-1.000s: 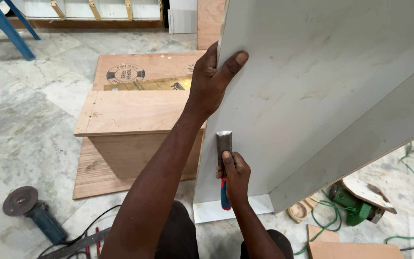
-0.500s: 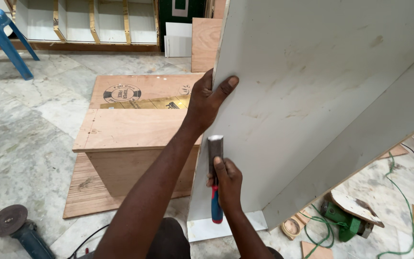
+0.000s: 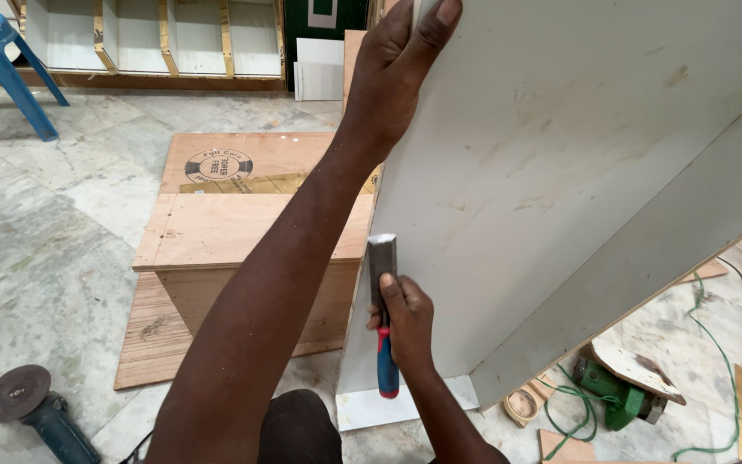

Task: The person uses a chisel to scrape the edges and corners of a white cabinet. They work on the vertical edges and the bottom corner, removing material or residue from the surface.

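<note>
Gripping the upright white panel [image 3: 560, 172] at its top edge, the left hand [image 3: 392, 73] must hold it steady while the right hand [image 3: 405, 322], clenched around the chisel [image 3: 382, 275], keeps the blade flat along the panel's left edge.

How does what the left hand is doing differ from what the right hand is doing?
The left hand reaches high, gripping the white panel's upper edge; the right hand sits low, fist closed on a chisel. The left arm is stretched out, the right bent close. Both work along the panel's left edge.
</note>
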